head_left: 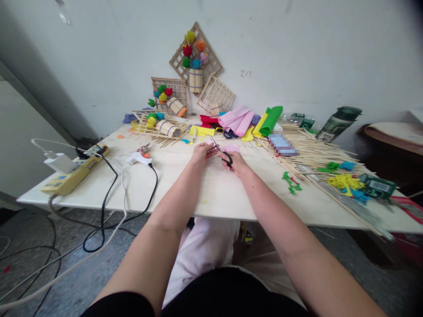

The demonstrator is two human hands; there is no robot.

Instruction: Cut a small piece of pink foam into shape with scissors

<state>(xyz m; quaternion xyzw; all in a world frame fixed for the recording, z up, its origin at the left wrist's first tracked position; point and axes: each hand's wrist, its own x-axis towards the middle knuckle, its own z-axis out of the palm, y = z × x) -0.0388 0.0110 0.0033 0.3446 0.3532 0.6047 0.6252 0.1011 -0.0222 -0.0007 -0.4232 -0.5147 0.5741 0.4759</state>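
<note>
Over the middle of the white table, my right hand (236, 164) has its fingers in the black handles of a pair of scissors (226, 158). The blades slant up and left toward my left hand (202, 153). That hand pinches a small piece of pink paper (209, 142), partly covered by the fingers, close to the blades. Just beyond the hands lies a flat pink paper scrap (231, 148). Behind it are a folded pink sheet (239, 119) and a yellow paper strip (202, 130).
A white glue gun (139, 158) and yellow power strip (76, 171) with trailing cables are on the left. Wooden sticks (317, 147), a dark bottle (340, 123) and yellow paper cuttings (345, 182) occupy the right. Stick lattices with paper flowers (195, 64) lean against the wall.
</note>
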